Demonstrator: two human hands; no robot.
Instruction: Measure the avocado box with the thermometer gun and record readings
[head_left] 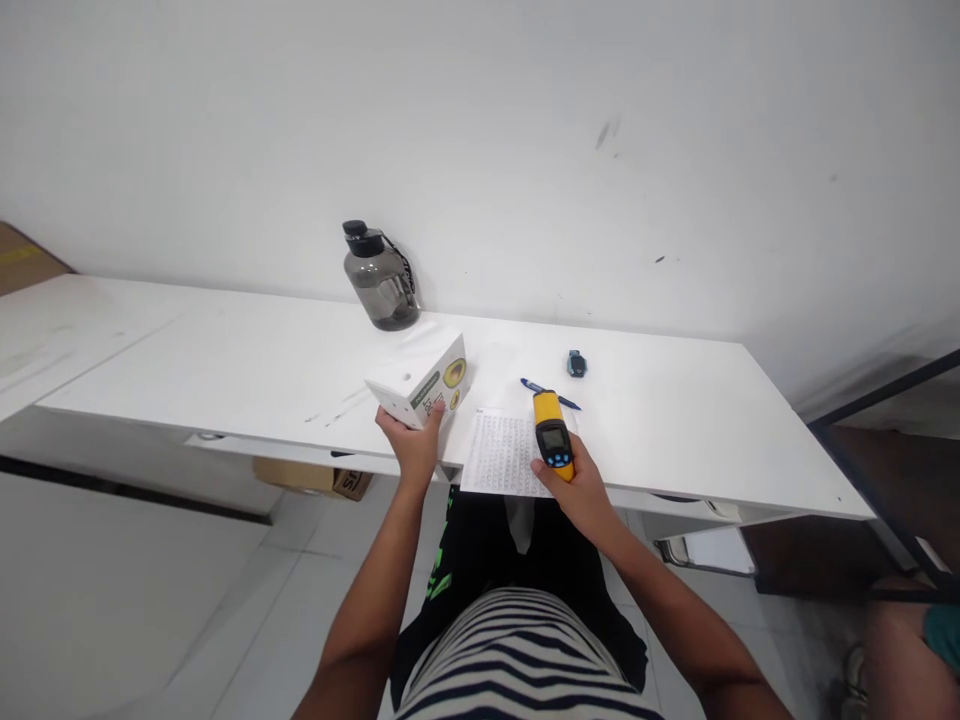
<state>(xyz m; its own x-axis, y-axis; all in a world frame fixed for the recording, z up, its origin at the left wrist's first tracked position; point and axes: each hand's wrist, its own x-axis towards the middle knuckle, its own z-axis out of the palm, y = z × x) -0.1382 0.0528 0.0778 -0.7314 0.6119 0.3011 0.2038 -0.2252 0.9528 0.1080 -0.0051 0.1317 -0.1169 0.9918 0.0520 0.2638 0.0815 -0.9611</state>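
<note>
In my left hand (414,440) is a white box (420,385) with avocado pictures on one side. The fingers wrap its near lower edge, and the box is tilted over the desk. My right hand (581,490) grips a yellow and black infrared thermometer (553,437), its small screen and blue buttons facing up. Under the thermometer lies a printed sheet of paper (499,455) covered in rows of small text, reaching past the desk's front edge. A blue pen (562,400) rests just beyond the thermometer, partly hidden by it.
A grey water bottle (382,285) with a black lid stands against the wall. Right of centre sits a small dark watch (576,364). A cardboard box (300,475) shows below the white desk (675,420). Another person's limb (892,640) is at the lower right.
</note>
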